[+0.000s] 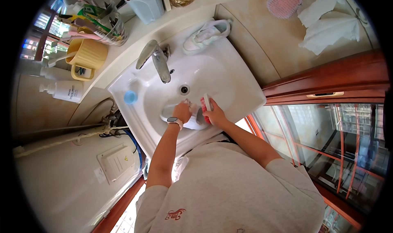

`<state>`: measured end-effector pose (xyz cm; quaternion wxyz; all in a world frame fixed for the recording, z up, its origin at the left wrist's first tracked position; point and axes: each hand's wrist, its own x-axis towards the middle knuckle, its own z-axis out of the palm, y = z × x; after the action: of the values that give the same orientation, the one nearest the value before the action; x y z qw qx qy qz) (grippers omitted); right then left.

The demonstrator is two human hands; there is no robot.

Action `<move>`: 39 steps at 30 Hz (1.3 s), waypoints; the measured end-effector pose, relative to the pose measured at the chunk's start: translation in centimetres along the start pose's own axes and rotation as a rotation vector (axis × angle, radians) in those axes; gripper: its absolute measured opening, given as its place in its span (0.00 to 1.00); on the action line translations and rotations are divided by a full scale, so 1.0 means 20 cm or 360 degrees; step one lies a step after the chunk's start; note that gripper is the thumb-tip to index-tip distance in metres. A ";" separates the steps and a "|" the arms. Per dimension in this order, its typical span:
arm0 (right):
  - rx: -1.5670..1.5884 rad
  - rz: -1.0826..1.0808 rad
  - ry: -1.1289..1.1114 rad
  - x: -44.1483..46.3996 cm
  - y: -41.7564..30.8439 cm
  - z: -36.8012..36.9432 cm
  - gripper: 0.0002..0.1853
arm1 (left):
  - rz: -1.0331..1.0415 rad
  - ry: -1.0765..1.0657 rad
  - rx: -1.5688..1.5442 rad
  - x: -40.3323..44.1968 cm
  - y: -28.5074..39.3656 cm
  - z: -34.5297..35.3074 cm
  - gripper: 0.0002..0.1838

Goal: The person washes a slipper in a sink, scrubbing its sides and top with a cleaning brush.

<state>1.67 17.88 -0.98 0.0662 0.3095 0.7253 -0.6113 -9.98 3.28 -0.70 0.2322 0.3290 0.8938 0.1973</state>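
Note:
In the head view, my left hand, with a watch at its wrist, is closed on a white shoe lying low in the washbasin. My right hand grips a scrub brush with a pale back and red bristles. The bristles face the shoe at its right end; whether they touch it I cannot tell. Parts of the shoe are hidden behind my hands. A second pale shoe rests on the basin's back right corner. Beyond my hands are the drain and a metal faucet.
A light-blue cup-like item stands on the basin's left rim. The shelf behind holds a yellow mug, a clear holder of toothbrushes and a grey-blue caddy. A white bottle is at left; a pink hairbrush hangs at upper right.

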 end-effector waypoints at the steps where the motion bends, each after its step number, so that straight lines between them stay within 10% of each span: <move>1: 0.0054 -0.0015 0.0023 0.00 0.00 0.00 0.48 | 0.0008 -0.0003 -0.0066 0.00 -0.01 0.00 0.17; 11: -0.0176 0.0425 -0.0237 -0.15 -0.27 0.11 0.41 | 0.0391 0.0148 0.0145 0.01 -0.06 0.04 0.11; 14: -0.0600 0.0025 0.0091 -0.16 -0.18 0.23 0.39 | 0.0458 0.0190 0.0147 -0.01 -0.03 0.03 0.11; 22: -0.0809 0.0150 0.0128 -0.08 -0.12 0.24 0.39 | -0.0314 0.0175 -0.0124 0.09 -0.04 0.15 0.13; 26: -0.0691 0.0382 -0.0086 0.00 -0.27 0.11 0.37 | -0.0056 0.0137 0.0022 0.04 -0.08 0.20 0.17; 30: -0.0730 0.0407 -0.0140 0.05 -0.23 0.13 0.37 | -0.1168 0.0735 -0.0815 0.01 -0.03 0.26 0.24; 33: -0.0813 0.0334 -0.0241 -0.05 -0.13 0.17 0.39 | -0.0813 -0.0243 -0.0129 -0.10 -0.02 0.08 0.40; 39: -0.0686 0.0168 -0.0336 -0.01 -0.07 0.11 0.40 | -0.1919 0.1077 -0.0759 -0.13 0.15 0.09 0.27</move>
<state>0.40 15.76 -0.22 0.2379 0.2600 0.8109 -0.4673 -5.77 4.04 0.00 0.0768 -0.3588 0.8752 0.3153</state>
